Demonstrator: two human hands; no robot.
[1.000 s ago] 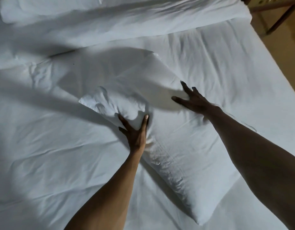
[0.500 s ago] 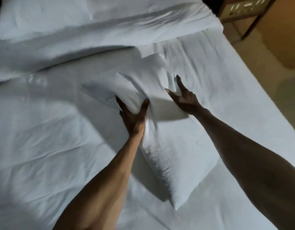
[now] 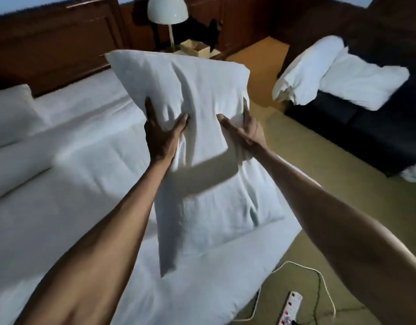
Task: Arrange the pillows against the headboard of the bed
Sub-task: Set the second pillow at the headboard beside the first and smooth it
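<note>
- Dark wood panelling [image 3: 260, 17] lines the far wall.
- A white dome lamp [image 3: 167, 9] stands on a nightstand in the corner.
- Tan carpet [image 3: 338, 174] covers the floor.
- A black sofa [image 3: 366, 127] sits at right.
- A white power strip [image 3: 291, 306] lies on the carpet.

A bedroom: a white-sheeted bed [image 3: 61, 184] against a wooden headboard [image 3: 52, 43], bedside lamp [image 3: 167, 10], carpeted floor [image 3: 319, 184].
</note>
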